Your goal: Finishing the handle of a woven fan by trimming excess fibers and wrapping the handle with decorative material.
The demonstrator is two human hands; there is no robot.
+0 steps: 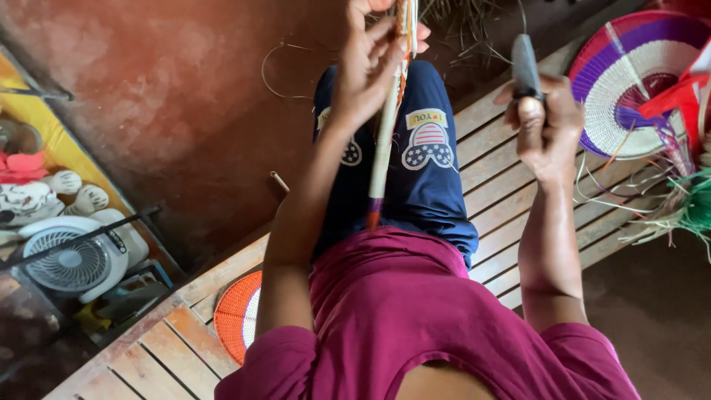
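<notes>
Head view | slatted wooden bench (511,185) | reddish earthen floor (170,111) | white fan (74,263)

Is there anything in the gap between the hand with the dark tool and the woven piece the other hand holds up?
Nothing visible does. The right hand grips a dark-handled tool; the left hand holds the woven piece edge-on. Between them show only the blue trousers and the bench slats below.

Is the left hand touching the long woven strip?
Touching: the head view shows the left hand with fingers wrapped round the woven strip.
</notes>
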